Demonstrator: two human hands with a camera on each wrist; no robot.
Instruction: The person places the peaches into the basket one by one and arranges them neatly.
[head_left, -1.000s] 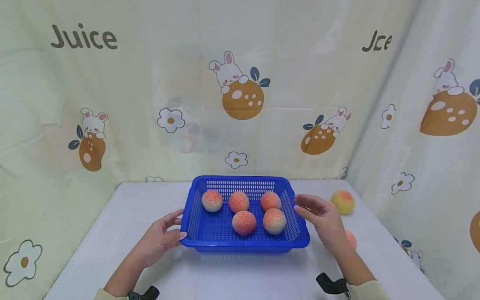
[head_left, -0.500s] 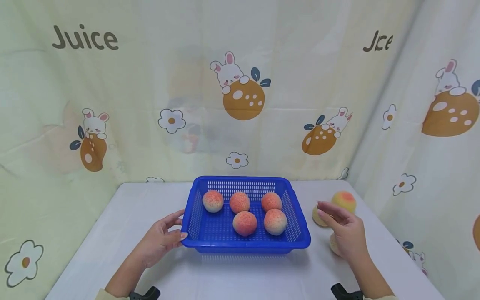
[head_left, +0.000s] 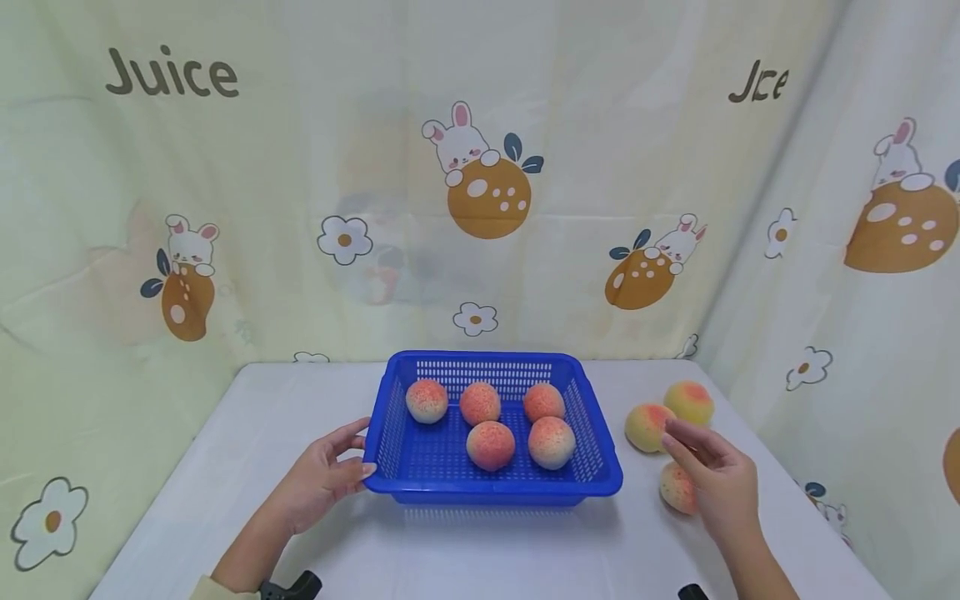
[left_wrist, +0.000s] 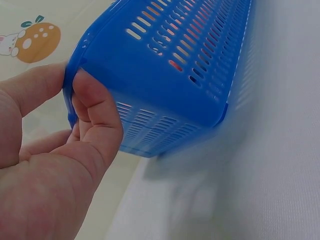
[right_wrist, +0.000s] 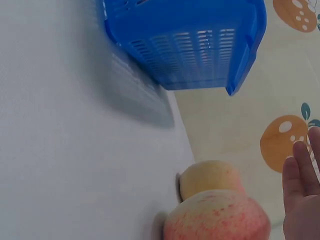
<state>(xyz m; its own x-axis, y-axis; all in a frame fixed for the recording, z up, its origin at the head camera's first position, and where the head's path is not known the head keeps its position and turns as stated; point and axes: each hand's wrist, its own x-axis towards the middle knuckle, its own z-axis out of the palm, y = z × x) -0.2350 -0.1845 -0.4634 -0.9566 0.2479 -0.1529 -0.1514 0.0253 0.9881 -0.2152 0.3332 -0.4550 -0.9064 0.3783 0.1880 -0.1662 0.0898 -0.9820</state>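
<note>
On a white counter, a blue basket of five peaches is gripped at its left edge by the left hand; the right hand, fingers loosely extended, is held near three more peaches. “Juice” is printed on the curtain, once whole, once broken.

Wears a pale cream sleeve on the left arm, with a black, rounded device at that wrist. Shows another small black piece beside the right forearm. Keeps left hand and right hand bare, with short nails.
</note>
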